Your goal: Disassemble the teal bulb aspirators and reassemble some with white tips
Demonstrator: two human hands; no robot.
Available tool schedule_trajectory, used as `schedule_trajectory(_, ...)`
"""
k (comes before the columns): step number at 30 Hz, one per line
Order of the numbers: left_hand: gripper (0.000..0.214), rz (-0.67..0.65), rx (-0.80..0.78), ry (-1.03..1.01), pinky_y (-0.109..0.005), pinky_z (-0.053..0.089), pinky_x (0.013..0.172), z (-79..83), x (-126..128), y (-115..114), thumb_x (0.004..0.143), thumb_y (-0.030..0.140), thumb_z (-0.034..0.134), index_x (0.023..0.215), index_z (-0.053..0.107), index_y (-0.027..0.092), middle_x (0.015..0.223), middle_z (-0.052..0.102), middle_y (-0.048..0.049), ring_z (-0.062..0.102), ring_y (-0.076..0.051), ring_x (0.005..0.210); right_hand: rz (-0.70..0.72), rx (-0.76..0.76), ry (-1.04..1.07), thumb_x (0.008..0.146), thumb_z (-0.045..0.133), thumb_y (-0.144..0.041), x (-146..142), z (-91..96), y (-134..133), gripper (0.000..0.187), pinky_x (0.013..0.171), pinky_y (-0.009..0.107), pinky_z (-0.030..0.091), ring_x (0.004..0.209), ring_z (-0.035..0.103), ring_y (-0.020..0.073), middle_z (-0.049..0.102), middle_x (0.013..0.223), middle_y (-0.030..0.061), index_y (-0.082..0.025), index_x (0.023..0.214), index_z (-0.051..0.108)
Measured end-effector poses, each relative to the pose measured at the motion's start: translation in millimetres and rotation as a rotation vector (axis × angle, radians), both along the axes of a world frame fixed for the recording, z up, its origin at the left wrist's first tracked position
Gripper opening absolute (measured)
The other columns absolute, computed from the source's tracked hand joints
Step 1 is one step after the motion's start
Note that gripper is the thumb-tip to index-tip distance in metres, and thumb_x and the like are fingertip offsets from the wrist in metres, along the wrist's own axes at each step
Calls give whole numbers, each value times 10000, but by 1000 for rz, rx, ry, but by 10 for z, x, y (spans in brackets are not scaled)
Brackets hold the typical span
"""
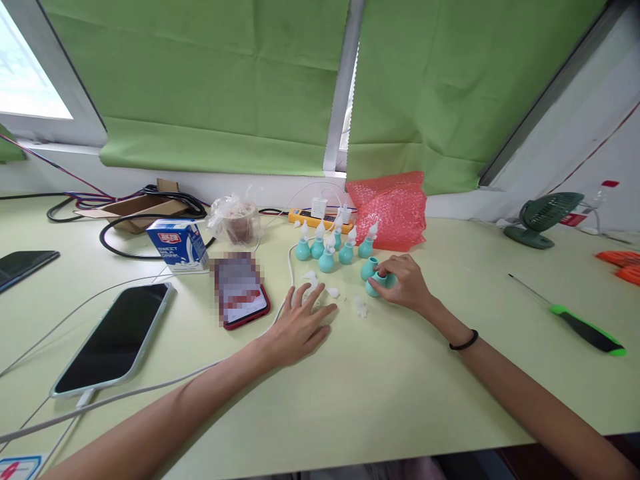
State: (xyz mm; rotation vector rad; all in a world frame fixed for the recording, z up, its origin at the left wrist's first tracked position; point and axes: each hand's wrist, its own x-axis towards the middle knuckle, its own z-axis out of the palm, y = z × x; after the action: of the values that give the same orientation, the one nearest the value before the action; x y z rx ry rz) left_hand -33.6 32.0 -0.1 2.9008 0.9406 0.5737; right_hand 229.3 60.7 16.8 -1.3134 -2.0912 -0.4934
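My right hand is closed on a small teal round-bellied pot with an open neck. Another teal pot stands just behind it, and a further teal piece is partly hidden by my fingers. My left hand lies on the table with its fingers spread, close to loose white pointed pieces and partly covering some. A small clump of translucent bits sits between my hands. Behind them stand several teal pots topped with white flame-shaped tips.
Phones and white cables lie at the left, near a blue milk carton. A yellow power strip and red bubble wrap are at the back. A screwdriver and a green fan are at the right.
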Motion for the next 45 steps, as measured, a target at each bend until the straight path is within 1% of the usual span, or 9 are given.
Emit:
schedule_trajectory(5,372,-85,-7,-17,-514,241,938,6,-6,8,823,266,374,1194,386,247,1342,219,-82,167,-319,1211,38,98,107,701,533,-315,-166,100,-57,139,719,338,388,816,550,218,613,817,77,-177,721,530)
schedule_trajectory(11,377,-95,-19,15,-540,197,954,12,0,4,840,279,331,1216,348,245,1373,134,-83,66,-339,1241,-34,-181,-172,790,426,-404,-631,306,-6,430,741,358,379,924,502,253,502,1089,95,-273,1199,403)
schedule_trajectory(14,401,-90,-2,13,-549,194,950,22,-7,-5,815,204,351,1213,335,244,1361,153,-90,107,-332,1233,-125,-293,-256,819,342,-444,-785,277,104,413,723,393,367,883,508,272,516,1050,98,-314,1209,391)
schedule_trajectory(19,530,-112,-7,-2,-529,229,944,26,-37,-6,671,44,408,1162,348,238,1315,228,-81,148,-303,1221,-133,-363,-205,774,397,-488,-872,148,242,496,722,411,365,985,417,324,529,1037,115,-224,1194,407)
schedule_trajectory(24,584,-90,-63,-95,-474,245,959,-7,-17,6,588,-38,398,1116,357,208,1308,198,-94,107,-278,1230,-77,-106,60,744,475,-410,-834,114,122,387,809,421,323,975,402,280,520,964,104,-187,1060,477)
schedule_trajectory(28,442,-33,-128,-291,-417,291,936,13,1,20,670,2,378,1068,362,194,1256,251,-98,192,-236,1182,122,69,323,693,533,-287,-781,94,-249,285,727,346,381,820,447,213,441,848,67,-180,934,426)
schedule_trajectory(34,149,-19,-97,-609,-354,375,753,146,-50,-44,786,268,350,861,416,159,851,472,-71,408,-187,816,411,-311,198,626,434,-68,-814,-18,-801,264,553,246,377,634,427,127,372,832,29,-221,842,442)
schedule_trajectory(39,307,-61,62,-315,-255,346,554,110,-3,-62,834,313,348,592,458,159,574,487,-25,422,-137,613,512,-459,148,576,438,-65,-891,-141,-881,281,553,235,375,629,426,123,386,813,23,-218,811,458)
schedule_trajectory(45,419,48,595,-207,-261,205,444,24,32,7,807,365,412,446,432,155,341,425,13,385,-105,406,405,-444,108,634,415,-64,-927,-177,-917,267,503,214,343,523,386,82,437,891,44,-208,854,466)
